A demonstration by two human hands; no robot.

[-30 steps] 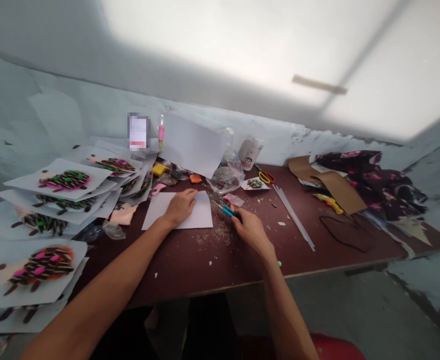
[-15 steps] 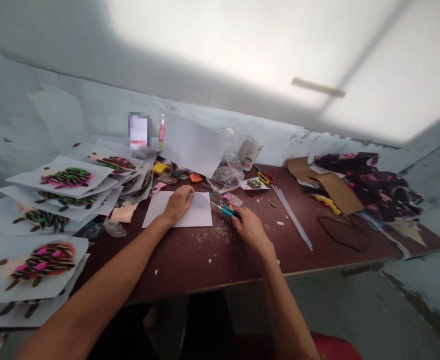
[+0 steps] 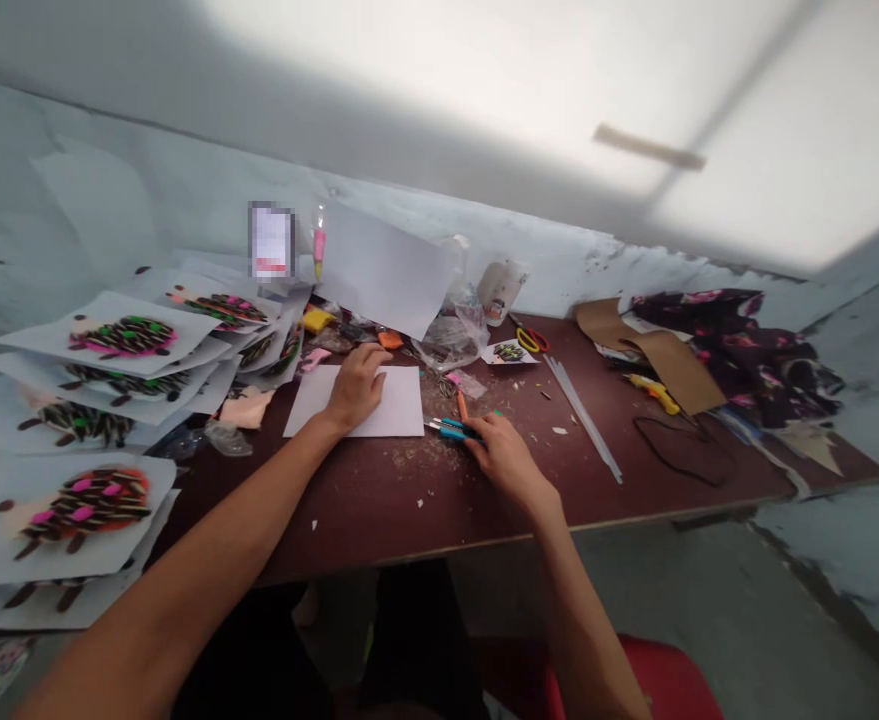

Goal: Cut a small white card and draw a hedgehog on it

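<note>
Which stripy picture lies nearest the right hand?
The small card beside the red-and-yellow scissors; the other stripy pictures are piled at the left.

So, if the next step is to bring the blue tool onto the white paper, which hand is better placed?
Probably the right hand: it holds the blue tool, whose tip is close to the white paper. The left hand is over the paper, no tool visible in it.

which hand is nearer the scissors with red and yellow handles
Right. The right hand is on the near side of the scissors; the left hand is farther away, to their left, over white rectangular paper.
</note>
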